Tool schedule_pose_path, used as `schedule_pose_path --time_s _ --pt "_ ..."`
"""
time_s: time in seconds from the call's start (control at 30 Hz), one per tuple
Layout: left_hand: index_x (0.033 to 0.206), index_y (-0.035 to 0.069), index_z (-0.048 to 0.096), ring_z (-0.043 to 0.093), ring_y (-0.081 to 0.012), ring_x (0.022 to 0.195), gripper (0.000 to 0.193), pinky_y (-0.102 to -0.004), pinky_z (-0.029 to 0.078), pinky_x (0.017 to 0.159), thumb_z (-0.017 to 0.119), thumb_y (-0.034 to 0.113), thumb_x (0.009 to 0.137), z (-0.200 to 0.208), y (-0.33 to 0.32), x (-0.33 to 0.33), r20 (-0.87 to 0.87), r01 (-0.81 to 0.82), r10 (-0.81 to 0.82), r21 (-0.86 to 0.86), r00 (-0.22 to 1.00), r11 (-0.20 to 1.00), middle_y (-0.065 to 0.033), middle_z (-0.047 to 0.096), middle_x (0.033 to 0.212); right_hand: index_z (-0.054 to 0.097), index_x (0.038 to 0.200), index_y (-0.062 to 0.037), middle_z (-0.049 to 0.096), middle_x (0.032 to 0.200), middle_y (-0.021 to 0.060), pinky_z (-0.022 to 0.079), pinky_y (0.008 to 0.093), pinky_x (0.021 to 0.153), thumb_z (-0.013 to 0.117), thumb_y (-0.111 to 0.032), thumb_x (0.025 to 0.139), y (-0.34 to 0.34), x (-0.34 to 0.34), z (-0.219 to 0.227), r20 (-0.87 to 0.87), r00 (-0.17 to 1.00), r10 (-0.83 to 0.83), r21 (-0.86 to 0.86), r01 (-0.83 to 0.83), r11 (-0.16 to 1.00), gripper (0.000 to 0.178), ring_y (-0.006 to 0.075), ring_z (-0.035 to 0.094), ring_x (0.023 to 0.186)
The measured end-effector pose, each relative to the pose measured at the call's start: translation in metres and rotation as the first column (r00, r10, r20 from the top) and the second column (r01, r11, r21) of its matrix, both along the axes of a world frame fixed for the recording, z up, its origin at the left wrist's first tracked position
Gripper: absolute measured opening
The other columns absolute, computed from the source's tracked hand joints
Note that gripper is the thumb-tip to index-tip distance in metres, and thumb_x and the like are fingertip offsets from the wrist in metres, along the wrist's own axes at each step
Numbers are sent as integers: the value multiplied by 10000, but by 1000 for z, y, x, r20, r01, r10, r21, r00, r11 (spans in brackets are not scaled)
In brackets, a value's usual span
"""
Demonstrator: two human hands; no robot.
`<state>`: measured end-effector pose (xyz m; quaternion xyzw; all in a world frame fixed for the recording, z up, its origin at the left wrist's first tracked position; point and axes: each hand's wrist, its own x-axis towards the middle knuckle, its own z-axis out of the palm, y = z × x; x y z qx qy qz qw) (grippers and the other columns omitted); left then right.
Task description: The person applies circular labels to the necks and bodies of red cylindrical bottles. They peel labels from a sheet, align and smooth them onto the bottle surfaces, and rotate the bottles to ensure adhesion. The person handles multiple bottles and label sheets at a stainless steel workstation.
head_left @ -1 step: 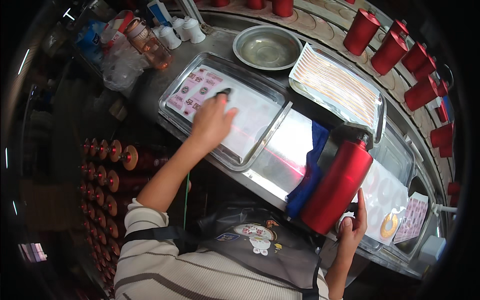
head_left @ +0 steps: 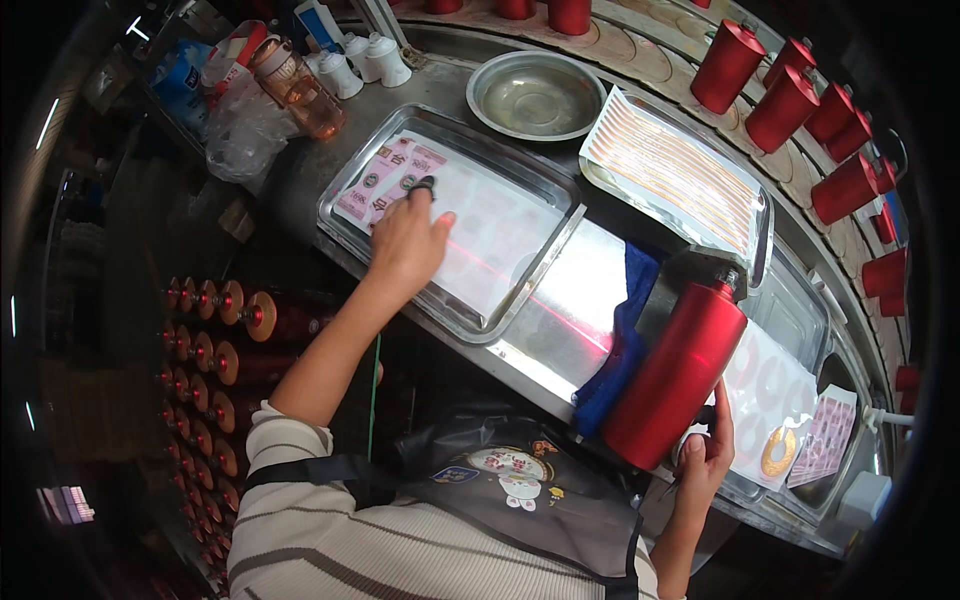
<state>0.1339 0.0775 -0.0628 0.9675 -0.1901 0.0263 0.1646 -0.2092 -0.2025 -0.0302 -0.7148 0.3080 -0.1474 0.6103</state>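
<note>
My left hand (head_left: 408, 245) reaches over a metal tray (head_left: 490, 332) and touches a printed pink label sheet (head_left: 362, 205) lying in it. Its fingers are stretched forward and the thumb stands apart. A small black thing (head_left: 422, 186), perhaps a finger cover, sits at a fingertip. Beside the printed part lies pale, wet-looking backing paper (head_left: 485, 255). A glossy red bottle (head_left: 675, 380) lies tilted on a stand, its neck pointing away from me. At its lower right end is my right hand (head_left: 703, 465), index finger up along the bottle, fingers bent around a dark part mostly hidden.
A blue cloth (head_left: 625, 335) hangs beside the bottle. Behind stand a metal basin (head_left: 535, 98) and a tray of gold-striped sheets (head_left: 675, 170). Red bottles (head_left: 780, 108) line the curved conveyor. A gold ring (head_left: 778, 452) lies at right; racked bottles (head_left: 262, 315) stand at lower left.
My left hand has moved a little to the left and nearer over the label sheet. My right hand and the red bottle have barely moved.
</note>
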Motion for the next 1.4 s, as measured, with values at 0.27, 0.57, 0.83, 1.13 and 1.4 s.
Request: schedule_pose_path --time_s 0.27,0.57,0.83,1.13,1.4 --pt "1189 -81 478 534 -511 1162 446 -546 425 995 600 287 969 -31 -24 45 7 82 -82 7 997 997 -353 586 1168 396 1507 28 599 1209 118 435 194 564 706 -384 897 0 13 5 10 1000 3 22 -3 1000 799 55 555 672" --pt "1008 -36 577 665 -401 905 233 -466 516 804 650 170 927 -14 -13 -32 -135 156 -216 -360 967 920 -249 681 924 385 1494 68 585 1278 145 466 202 597 715 -352 904 1 0 -11 -2 1000 -28 65 29 997 796 76 595 746" --pt "976 31 558 650 -344 940 331 -484 470 811 773 213 803 -34 26 61 170 -33 57 -140 984 990 -161 677 921 406 1479 65 576 1229 109 478 205 603 710 -304 906 -2 5 -5 17 1000 22 85 -24 996 746 74 599 735" --pt "1084 -24 601 610 -348 1121 509 -428 460 970 834 236 713 -29 -16 123 -33 362 -372 -164 928 918 -177 671 1158 408 1498 28 585 1193 93 449 192 594 674 -148 909 9 7 2 12 1000 -13 103 12 995 670 52 571 711" --pt "1141 -42 593 619 -286 1029 514 -393 474 948 808 109 699 -60 0 159 -42 460 -479 -216 877 861 -129 665 1062 458 1499 -54 598 1161 26 390 176 546 715 -91 868 0 4 15 -51 998 41 32 -40 999 682 -7 456 627"
